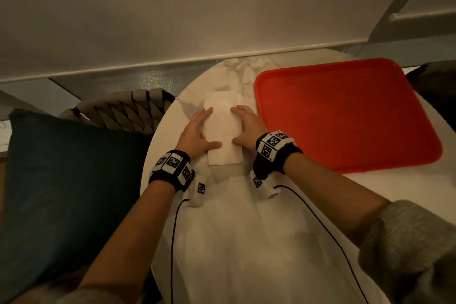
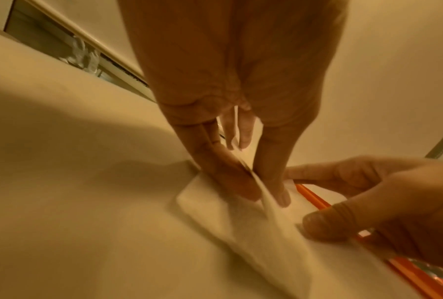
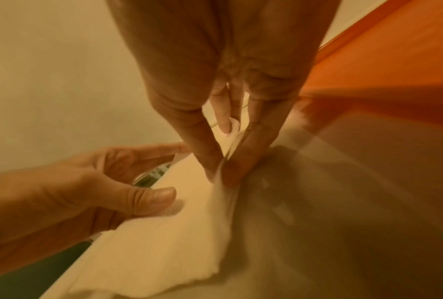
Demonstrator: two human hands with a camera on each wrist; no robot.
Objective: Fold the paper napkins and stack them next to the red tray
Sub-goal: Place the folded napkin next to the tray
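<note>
A folded white napkin (image 1: 223, 136) lies lengthwise on the round marble table (image 1: 170, 155), just left of the red tray (image 1: 345, 116). Its far end overlaps another folded napkin (image 1: 222, 99) behind it. My left hand (image 1: 199, 131) pinches the napkin's left edge, thumb on top. My right hand (image 1: 243, 128) pinches the right edge the same way. In the left wrist view the left hand (image 2: 264, 194) has the lifted napkin (image 2: 253, 232) edge between fingers and thumb, with the tray (image 2: 317, 200) rim beyond. In the right wrist view the right hand (image 3: 223, 174) nips the napkin (image 3: 164, 242) beside the tray (image 3: 394, 60).
A pale white sheet (image 1: 234, 229) covers the table's near part, under my forearms. A woven chair (image 1: 123, 108) with a dark teal cushion (image 1: 69, 180) stands close on the left. A wall and its ledge (image 1: 172, 66) run right behind the table. Thin black cables (image 1: 172, 242) trail from my wrists.
</note>
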